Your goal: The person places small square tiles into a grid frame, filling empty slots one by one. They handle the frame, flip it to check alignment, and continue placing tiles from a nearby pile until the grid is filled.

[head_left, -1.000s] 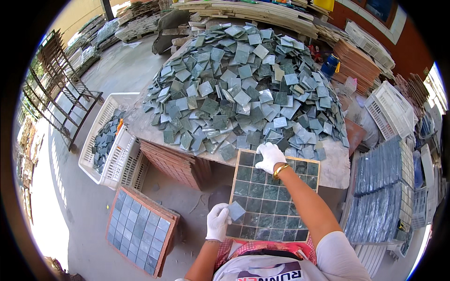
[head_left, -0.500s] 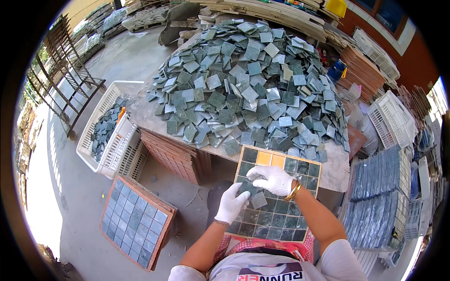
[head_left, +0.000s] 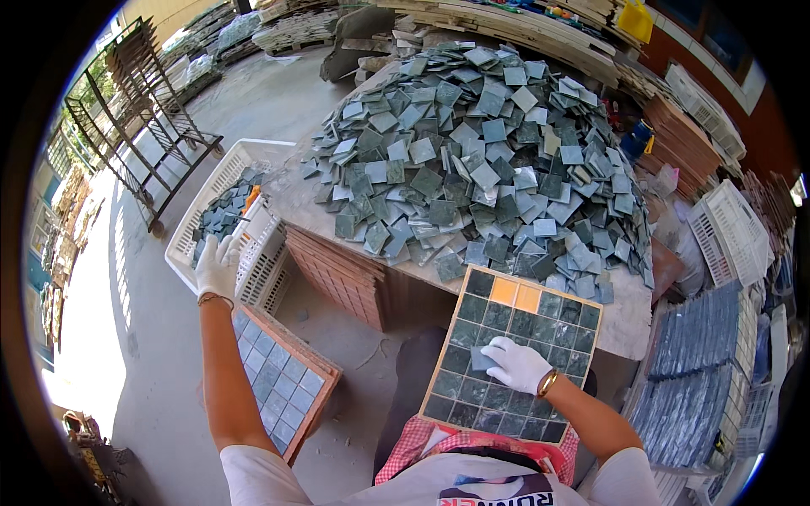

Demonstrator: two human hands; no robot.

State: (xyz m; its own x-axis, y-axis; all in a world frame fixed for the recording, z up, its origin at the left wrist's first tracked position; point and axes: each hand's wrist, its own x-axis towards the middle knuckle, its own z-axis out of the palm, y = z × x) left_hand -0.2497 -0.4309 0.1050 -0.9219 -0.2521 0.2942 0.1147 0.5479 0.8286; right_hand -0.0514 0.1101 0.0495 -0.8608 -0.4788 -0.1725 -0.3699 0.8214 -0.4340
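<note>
My gloved right hand [head_left: 516, 364] is closed on a small grey-blue square stone tile [head_left: 483, 359], just over the wood-edged tray [head_left: 434, 393] on my lap. Dark green tiles fill the tray in rows, except for two bare orange cells [head_left: 515, 295] at its far edge. Far to the left, my gloved left hand [head_left: 218, 268] reaches out over the near side of a white plastic crate [head_left: 179, 246] with loose tile pieces [head_left: 226, 211] in it. Its fingers are apart and I see nothing in them.
A big heap of loose green tiles [head_left: 472, 152] covers the table ahead. Below it stand stacked reddish trays [head_left: 333, 274]. A tile-filled tray [head_left: 278, 375] lies at lower left. Packed tile stacks [head_left: 688, 371] and a white crate [head_left: 730, 232] are on the right; a metal rack [head_left: 143, 126] stands at far left.
My left hand has left the tray and swung left to the crate; the dark tile it held is gone from it. My right hand now holds the paler tile over the tray.
</note>
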